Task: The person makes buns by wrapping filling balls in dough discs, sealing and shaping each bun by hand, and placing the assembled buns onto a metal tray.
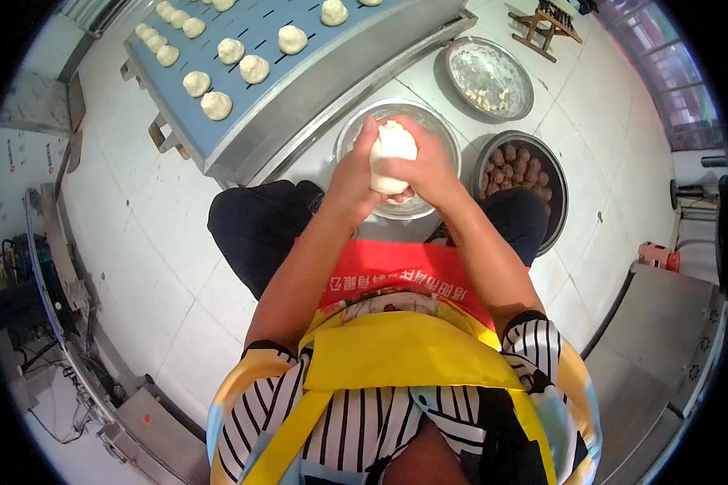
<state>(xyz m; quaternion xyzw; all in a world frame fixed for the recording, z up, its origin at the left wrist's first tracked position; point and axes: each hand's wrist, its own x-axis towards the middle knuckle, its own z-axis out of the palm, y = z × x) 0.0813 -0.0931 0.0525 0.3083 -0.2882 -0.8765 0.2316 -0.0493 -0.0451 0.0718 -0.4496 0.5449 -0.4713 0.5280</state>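
Note:
Both of my hands are wrapped round a lump of pale dough (393, 153). My left hand (357, 171) presses on its left side, and my right hand (430, 166) grips it from the right with the thumb across its front. Directly beneath them stands a metal bowl (449, 129), its inside mostly hidden by my hands. Right of it, a dark-rimmed tub (561, 198) holds several round brown balls of filling (519, 171). Farther back sits a flour-dusted metal basin (481, 69) with small dough scraps in it.
To the upper left is a metal-sided table with a blue slotted top (255, 101), bearing several rounded dough balls (253, 69). A small wooden stool (544, 31) stands at the back right. Metal equipment (647, 347) lines the right side, and white floor tiles (154, 267) surround me.

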